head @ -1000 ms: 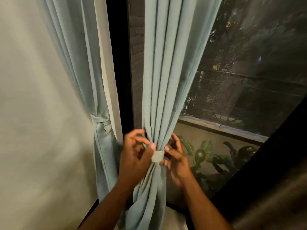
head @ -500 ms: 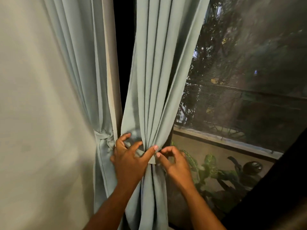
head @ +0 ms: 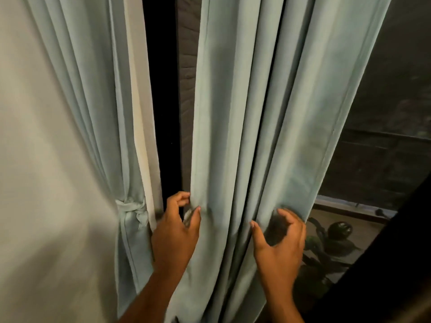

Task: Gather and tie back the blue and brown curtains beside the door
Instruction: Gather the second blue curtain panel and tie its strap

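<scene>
The pale blue curtain (head: 268,113) hangs loose in wide folds in front of the dark glass. My left hand (head: 177,231) pinches its left hem at waist height, with a small pale strip showing between thumb and fingers. My right hand (head: 279,241) is curled around the folds at the curtain's right edge, thumb in front and fingers behind. No band circles this curtain. A second pale blue curtain (head: 93,101) hangs at the left, cinched by a knotted tie (head: 130,209) of the same cloth. No brown curtain is clearly told apart.
A pale wall (head: 35,183) fills the left. A white frame strip (head: 142,136) and a black gap separate the two curtains. Beyond the glass are a ledge and leafy plants (head: 326,243). A dark diagonal mass (head: 401,252) crosses the lower right.
The curtain was bunched tight under a pale band between both hands. My hands have moved apart to its two edges, and the cloth has spread wide with no band around it.
</scene>
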